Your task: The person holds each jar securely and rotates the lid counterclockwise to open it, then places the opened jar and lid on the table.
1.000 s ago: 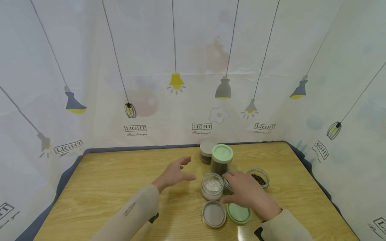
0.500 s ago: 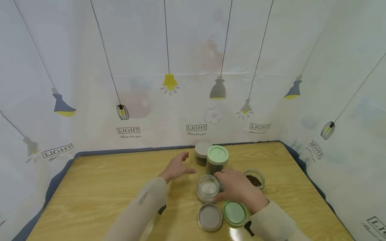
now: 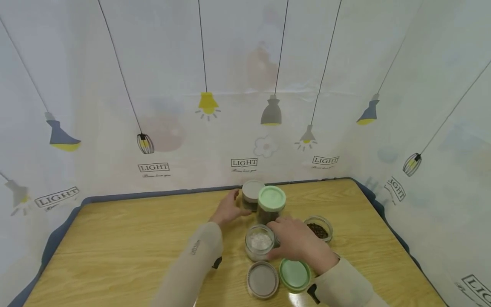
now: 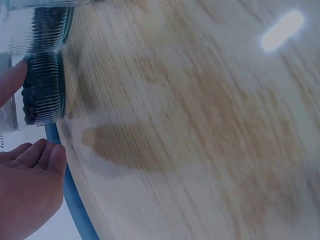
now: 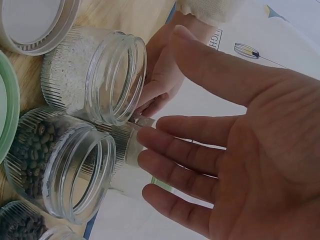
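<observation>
My left hand (image 3: 229, 209) is beside the grey-lidded jar (image 3: 253, 190) at the back, its thumb and fingers spread apart. In the left wrist view the thumb overlaps a ribbed jar of dark contents (image 4: 45, 90); contact cannot be told. My right hand (image 3: 293, 238) hovers with extended fingers over an open jar of beans (image 5: 37, 150), mostly hidden from the head view. Beside it stands an open jar of white crystals (image 3: 259, 241). A taller green-lidded jar (image 3: 271, 199) stands between the hands, towards the back.
A loose grey lid (image 3: 262, 280) and a green lid (image 3: 295, 275) lie at the front of the wooden table (image 3: 134, 251). An open jar of dark pieces (image 3: 318, 229) stands on the right. Behind the table hangs a wall covering (image 3: 192, 140) printed with lamps.
My left hand has moved right and closer to the grey-lidded jar. My right hand has shifted slightly towards the crystal jar. The head view has turned a little, sliding the scene left.
</observation>
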`<act>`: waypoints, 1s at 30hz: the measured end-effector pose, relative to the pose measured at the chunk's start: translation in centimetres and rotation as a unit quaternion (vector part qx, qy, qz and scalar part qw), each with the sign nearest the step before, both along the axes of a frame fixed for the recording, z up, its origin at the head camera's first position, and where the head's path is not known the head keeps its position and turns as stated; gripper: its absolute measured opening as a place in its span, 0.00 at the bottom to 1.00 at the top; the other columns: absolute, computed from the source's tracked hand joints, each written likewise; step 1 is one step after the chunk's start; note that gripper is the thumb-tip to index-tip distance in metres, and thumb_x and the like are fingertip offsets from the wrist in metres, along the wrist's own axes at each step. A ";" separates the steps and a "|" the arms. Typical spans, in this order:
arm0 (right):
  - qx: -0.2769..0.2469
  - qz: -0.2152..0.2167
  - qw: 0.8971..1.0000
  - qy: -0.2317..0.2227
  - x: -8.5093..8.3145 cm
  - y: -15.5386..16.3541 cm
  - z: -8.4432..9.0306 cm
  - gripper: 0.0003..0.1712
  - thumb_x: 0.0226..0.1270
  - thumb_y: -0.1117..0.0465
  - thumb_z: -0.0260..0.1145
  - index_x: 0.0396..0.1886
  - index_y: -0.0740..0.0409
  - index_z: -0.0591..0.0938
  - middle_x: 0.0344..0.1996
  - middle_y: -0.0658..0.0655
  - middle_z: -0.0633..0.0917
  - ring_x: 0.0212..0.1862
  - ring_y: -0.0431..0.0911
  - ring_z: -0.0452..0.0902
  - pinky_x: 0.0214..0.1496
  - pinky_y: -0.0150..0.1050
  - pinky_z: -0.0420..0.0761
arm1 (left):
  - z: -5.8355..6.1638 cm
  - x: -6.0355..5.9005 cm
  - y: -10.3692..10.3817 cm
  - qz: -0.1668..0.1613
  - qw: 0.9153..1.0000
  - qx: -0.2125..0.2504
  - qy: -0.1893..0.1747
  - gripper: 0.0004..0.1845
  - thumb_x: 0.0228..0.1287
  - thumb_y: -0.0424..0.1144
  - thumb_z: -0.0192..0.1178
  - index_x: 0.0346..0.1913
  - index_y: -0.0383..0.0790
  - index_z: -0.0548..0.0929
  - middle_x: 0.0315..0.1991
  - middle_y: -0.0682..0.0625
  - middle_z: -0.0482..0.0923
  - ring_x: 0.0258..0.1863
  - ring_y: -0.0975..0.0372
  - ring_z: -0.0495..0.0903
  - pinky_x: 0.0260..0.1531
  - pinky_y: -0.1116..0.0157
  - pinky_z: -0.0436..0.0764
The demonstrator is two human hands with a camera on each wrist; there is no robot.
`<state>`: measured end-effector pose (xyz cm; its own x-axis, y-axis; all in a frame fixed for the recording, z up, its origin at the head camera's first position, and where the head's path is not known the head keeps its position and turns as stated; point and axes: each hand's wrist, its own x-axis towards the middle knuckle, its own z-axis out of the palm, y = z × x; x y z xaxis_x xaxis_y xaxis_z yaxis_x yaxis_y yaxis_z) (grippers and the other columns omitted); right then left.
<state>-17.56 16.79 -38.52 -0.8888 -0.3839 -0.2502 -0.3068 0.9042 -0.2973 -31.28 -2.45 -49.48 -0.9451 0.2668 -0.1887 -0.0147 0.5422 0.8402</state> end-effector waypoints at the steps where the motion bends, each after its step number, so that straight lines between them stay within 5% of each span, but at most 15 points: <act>1: -0.003 0.001 1.000 0.000 0.0 0.0 0.0 0.39 0.49 0.43 0.77 0.58 0.59 0.78 0.49 0.57 0.82 0.53 0.55 0.77 0.56 0.57 0.75 | 0.0 -0.1 0.1 0.000 1.000 -0.001 -0.001 0.52 0.52 0.43 0.73 0.76 0.38 0.54 0.75 0.39 0.56 0.74 0.45 0.57 0.72 0.48 0.60; 8: -0.007 0.011 1.000 0.008 -0.2 -0.2 -0.3 0.40 0.51 0.43 0.76 0.60 0.60 0.77 0.52 0.59 0.82 0.54 0.55 0.77 0.57 0.55 0.76 | -0.9 -1.0 1.0 0.008 1.000 -0.011 0.018 0.52 0.52 0.40 0.74 0.75 0.40 0.53 0.75 0.39 0.57 0.74 0.46 0.58 0.72 0.47 0.59; 16: -0.004 0.015 1.000 0.006 -0.4 -0.2 -0.4 0.40 0.52 0.44 0.76 0.60 0.61 0.77 0.52 0.60 0.81 0.54 0.56 0.77 0.56 0.54 0.77 | -1.9 -1.6 2.0 0.004 0.998 0.037 0.044 0.53 0.50 0.34 0.74 0.75 0.39 0.51 0.70 0.38 0.64 0.72 0.46 0.62 0.73 0.47 0.57; 30: -0.024 0.019 1.000 0.003 -0.3 0.1 -0.3 0.40 0.52 0.43 0.75 0.60 0.61 0.77 0.51 0.58 0.82 0.53 0.54 0.78 0.55 0.52 0.77 | -2.2 -1.7 2.2 0.035 0.995 -0.039 0.087 0.49 0.37 0.51 0.81 0.66 0.42 0.72 0.63 0.43 0.74 0.66 0.49 0.69 0.69 0.50 0.64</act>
